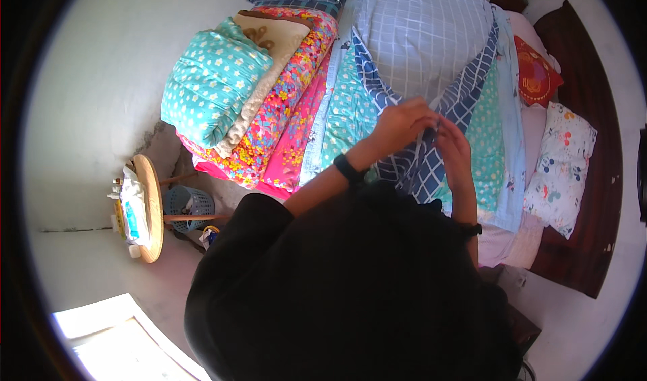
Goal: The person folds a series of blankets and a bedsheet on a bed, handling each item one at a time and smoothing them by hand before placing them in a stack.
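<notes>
A large duvet cover (424, 44) lies over the bed, light grey-blue with a white grid on one face and dark blue lattice on the other. Its two dark edges run together in a V toward me. Where they meet, my left hand (406, 123) pinches the gathered cloth, fingers closed. Close against it on the right, my right hand (455, 153) has bent fingertips closed on the same gathered edge. The exact bit of cloth between the fingertips is hidden. Below the hands the dark lattice cloth hangs in folds toward my body.
Under the cover lies a mint flowered sheet (486, 162). At left, a folded mint quilt (212, 78) sits on floral bedding (283, 105). A patterned pillow (563, 169) and red cushion (536, 74) lie by the dark headboard (586, 111). A round table (156, 209) stands lower left.
</notes>
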`<state>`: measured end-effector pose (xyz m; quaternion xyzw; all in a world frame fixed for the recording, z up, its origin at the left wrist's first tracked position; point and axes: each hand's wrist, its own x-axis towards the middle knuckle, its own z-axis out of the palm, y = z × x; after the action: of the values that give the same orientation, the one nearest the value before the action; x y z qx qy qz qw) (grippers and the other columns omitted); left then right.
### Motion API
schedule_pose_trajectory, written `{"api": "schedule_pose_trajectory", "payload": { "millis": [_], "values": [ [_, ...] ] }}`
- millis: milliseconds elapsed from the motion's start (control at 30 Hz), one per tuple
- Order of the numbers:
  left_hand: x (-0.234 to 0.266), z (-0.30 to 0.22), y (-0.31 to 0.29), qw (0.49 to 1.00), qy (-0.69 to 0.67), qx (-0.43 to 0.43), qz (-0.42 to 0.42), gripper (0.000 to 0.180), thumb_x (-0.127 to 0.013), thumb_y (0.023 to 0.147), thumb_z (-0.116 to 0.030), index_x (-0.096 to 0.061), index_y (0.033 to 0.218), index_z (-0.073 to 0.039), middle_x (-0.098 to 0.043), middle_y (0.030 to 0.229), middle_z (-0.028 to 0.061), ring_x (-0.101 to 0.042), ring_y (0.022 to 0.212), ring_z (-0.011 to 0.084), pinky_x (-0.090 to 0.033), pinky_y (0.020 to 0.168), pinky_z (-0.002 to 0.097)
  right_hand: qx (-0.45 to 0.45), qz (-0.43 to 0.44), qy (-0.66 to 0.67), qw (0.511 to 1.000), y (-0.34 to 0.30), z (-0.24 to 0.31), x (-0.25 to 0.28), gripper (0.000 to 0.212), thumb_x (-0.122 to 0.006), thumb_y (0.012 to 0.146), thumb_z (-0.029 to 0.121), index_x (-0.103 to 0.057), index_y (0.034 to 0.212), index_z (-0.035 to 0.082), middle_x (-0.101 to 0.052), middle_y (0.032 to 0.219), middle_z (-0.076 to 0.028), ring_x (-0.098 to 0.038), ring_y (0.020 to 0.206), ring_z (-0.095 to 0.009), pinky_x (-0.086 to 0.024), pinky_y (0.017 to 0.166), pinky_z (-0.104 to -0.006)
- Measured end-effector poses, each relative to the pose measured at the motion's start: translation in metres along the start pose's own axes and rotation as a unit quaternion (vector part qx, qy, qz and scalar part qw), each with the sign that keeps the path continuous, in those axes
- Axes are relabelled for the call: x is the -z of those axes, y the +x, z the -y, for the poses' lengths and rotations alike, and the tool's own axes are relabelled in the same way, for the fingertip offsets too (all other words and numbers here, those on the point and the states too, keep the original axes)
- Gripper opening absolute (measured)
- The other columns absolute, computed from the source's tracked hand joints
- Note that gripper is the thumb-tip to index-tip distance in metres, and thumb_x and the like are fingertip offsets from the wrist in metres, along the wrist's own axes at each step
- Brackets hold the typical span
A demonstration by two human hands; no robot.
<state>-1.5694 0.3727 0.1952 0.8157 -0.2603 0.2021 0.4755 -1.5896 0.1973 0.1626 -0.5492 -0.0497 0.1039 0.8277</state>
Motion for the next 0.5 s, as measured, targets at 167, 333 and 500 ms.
{"api": "schedule_pose_trajectory", "payload": {
  "millis": [167, 333, 500],
  "values": [
    [0.013, -0.004, 0.034, 0.997, -0.025, -0.068, -0.033, 0.009, -0.063, 0.077, -0.009, -0.063, 0.085, -0.005, -0.057, 0.078, 0.0077, -0.056, 0.062, 0.0186, -0.044, 0.055, 0.0266, 0.053, -0.045, -0.355, 0.932, 0.003, -0.023, 0.009, 0.017, -0.059, 0.083, 0.014, -0.056, 0.078, -0.002, -0.049, 0.061, 0.0, -0.041, 0.058, -0.005, -0.033, 0.05, -0.0234],
    [0.037, -0.014, 0.061, 0.988, -0.062, -0.12, -0.076, 0.01, -0.061, 0.08, -0.006, -0.062, 0.089, -0.002, -0.056, 0.075, 0.004, -0.051, 0.06, 0.0096, -0.042, 0.052, 0.0233, 0.036, -0.082, -0.404, 0.91, -0.003, -0.028, 0.022, 0.025, -0.059, 0.083, 0.021, -0.055, 0.072, -0.002, -0.041, 0.052, 0.0, -0.035, 0.052, -0.006, -0.028, 0.047, -0.0247],
    [0.074, -0.037, 0.066, 0.97, -0.208, 0.001, -0.122, 0.008, -0.058, 0.084, -0.007, -0.057, 0.092, -0.004, -0.047, 0.067, -0.0034, -0.044, 0.057, 0.0021, -0.035, 0.049, 0.016, -0.033, -0.007, -0.448, 0.893, -0.015, -0.054, 0.059, 0.026, -0.059, 0.082, 0.021, -0.06, 0.09, -0.003, -0.052, 0.058, -0.007, -0.045, 0.055, -0.01, -0.036, 0.051, -0.0297]
  ]
}}
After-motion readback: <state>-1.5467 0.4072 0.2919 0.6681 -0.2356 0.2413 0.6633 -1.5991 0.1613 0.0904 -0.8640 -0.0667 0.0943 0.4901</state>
